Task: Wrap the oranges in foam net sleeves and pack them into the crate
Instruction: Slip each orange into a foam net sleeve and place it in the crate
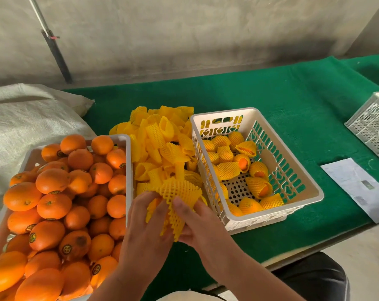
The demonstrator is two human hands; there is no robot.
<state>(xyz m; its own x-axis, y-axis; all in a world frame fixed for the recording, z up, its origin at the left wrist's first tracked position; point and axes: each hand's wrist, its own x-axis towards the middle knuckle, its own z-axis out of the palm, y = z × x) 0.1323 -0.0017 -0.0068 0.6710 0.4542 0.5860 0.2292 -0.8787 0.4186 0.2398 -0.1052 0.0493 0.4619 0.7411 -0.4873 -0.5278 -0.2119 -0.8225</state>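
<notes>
Both hands at the near edge of the green worktop (271, 101), working one orange (155, 204) into a yellow foam net sleeve (180, 194). Left hand (148, 224) – fingers curled round orange and sleeve. Right hand (200, 222) – fingers pinching the sleeve's right side. White crate (301, 181) just right of them, partly filled with sleeved oranges (227, 169). Loose sleeve pile (162, 137) behind; bin of bare oranges (60, 192) on the left.

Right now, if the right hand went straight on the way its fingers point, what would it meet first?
The right hand points up-left, its fingers in the foam net sleeve both hands hold. Beyond that, probably the sleeve pile, though depth is unclear.
</notes>
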